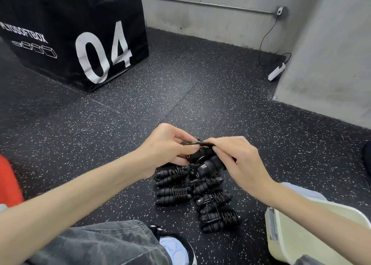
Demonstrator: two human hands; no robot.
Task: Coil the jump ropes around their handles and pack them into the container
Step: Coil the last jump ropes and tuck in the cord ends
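A big black box [80,34] sits on the floor [200,104] at the far left. It has a white "04" on its side. The floor is dark with little white specks. A gray wall [220,20] stands at the far edge, with a thin pipe [200,3] along it. A black wire [267,34] hangs down to a white power strip [278,72] in the far right corner. Something red [10,182] shows at the left edge.

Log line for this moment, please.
both hands: left, right grip jump rope, winding cord | coiled ropes on floor | container lower right
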